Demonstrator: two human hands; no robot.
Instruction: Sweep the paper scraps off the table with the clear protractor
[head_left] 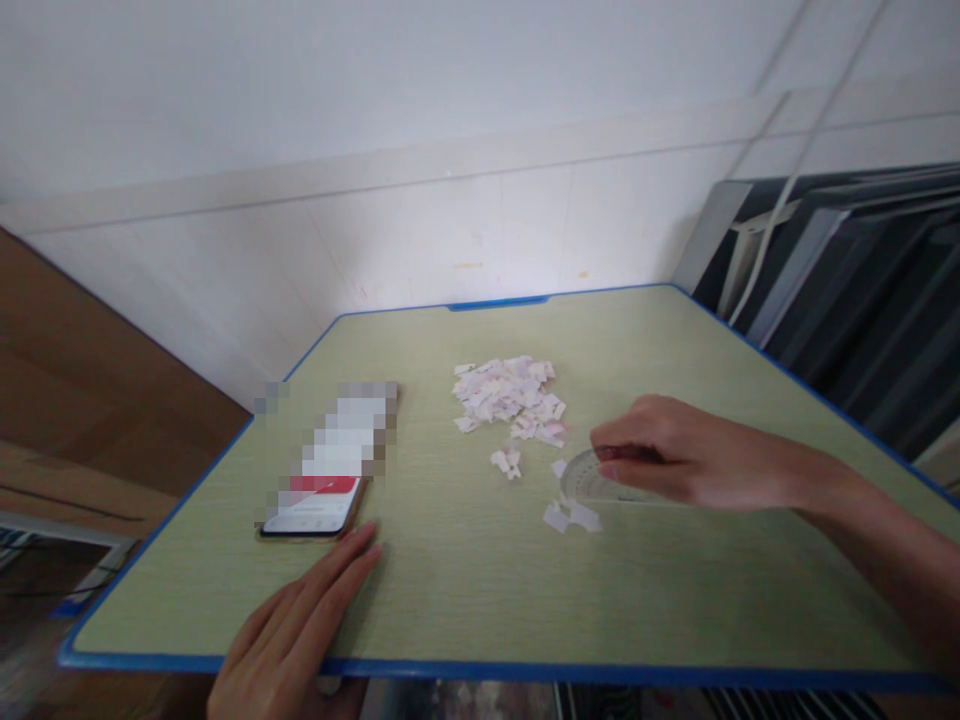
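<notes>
A clear protractor (585,478) is pinched in my right hand (664,450), held low at the right of the table. Its curved edge is beside a few loose paper scraps (574,516); whether they touch is unclear. Farther back lies a heap of torn white and pinkish paper pieces (506,390), with a small cluster of scraps (507,462) just in front of it. My left hand (300,620) rests flat at the table's front edge, fingers stretched out and holding nothing. Just beyond its fingertips lies a smartphone (330,465) with a lit screen, partly pixelated.
The light green table (450,590) has a blue rim and stands against a white wall (450,230). Dark flat panels (862,290) lean at the right. A brown wooden surface (112,340) is at the left.
</notes>
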